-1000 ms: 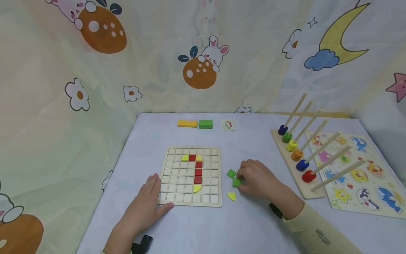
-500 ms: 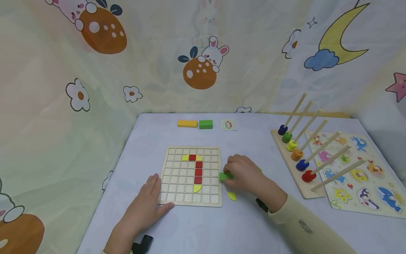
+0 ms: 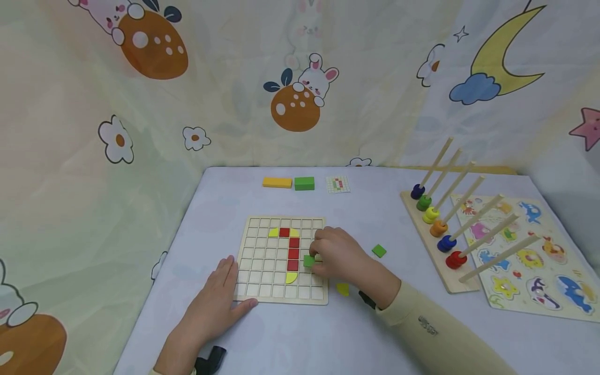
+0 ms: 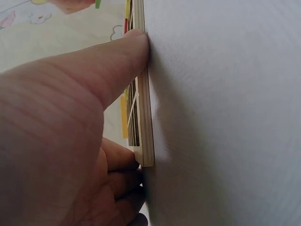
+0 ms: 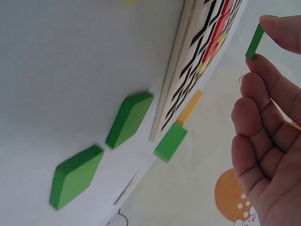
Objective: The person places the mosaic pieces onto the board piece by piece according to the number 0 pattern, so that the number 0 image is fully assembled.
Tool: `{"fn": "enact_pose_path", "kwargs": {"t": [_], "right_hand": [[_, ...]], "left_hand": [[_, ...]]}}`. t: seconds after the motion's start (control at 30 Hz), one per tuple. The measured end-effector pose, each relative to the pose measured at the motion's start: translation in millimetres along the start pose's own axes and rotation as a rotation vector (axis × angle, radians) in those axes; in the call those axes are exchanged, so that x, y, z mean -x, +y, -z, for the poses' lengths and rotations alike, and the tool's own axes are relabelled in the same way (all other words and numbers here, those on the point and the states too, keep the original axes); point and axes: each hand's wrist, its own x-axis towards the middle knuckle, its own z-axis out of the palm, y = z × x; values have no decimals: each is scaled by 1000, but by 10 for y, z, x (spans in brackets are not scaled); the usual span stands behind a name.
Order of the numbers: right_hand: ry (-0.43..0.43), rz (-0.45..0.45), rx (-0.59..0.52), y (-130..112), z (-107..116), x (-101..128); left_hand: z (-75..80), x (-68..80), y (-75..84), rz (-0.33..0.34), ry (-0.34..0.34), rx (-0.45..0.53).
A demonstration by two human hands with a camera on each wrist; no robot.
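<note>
A wooden grid board (image 3: 262,281) lies on the table with a red column and yellow curved pieces set into it. My right hand (image 3: 315,259) hovers over the board's right side and pinches a small green square tile (image 3: 308,261) between thumb and forefinger. The right wrist view shows the same tile (image 5: 254,42) edge-on in that pinch, with the other fingers (image 5: 263,122) loosely curled. My left hand (image 3: 224,291) rests flat at the board's front-left corner. Its thumb (image 4: 113,66) presses against the board's edge (image 4: 149,122).
A loose green tile (image 3: 378,251) lies right of the board, and a yellow quarter piece (image 3: 342,289) shows by my right wrist. At the back are a yellow block (image 3: 276,182), green block (image 3: 304,183) and pattern card (image 3: 337,184). A ring stacker (image 3: 440,229) and animal puzzle (image 3: 529,260) fill the right.
My right hand picked a green tile off the table right of the board and carried it left, over the board's right columns. The left hand has not moved.
</note>
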Motion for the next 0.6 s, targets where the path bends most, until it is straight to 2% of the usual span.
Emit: {"fn": "enact_pose_path", "kwargs": {"t": [0.43,0.6], "right_hand": [[7,133,20,-291,-131,-212],[-15,146,40,-365,-191,-250]], "left_hand": [[33,-11,6,9,-27,7],[14,0,-10,8,-28,11]]}}
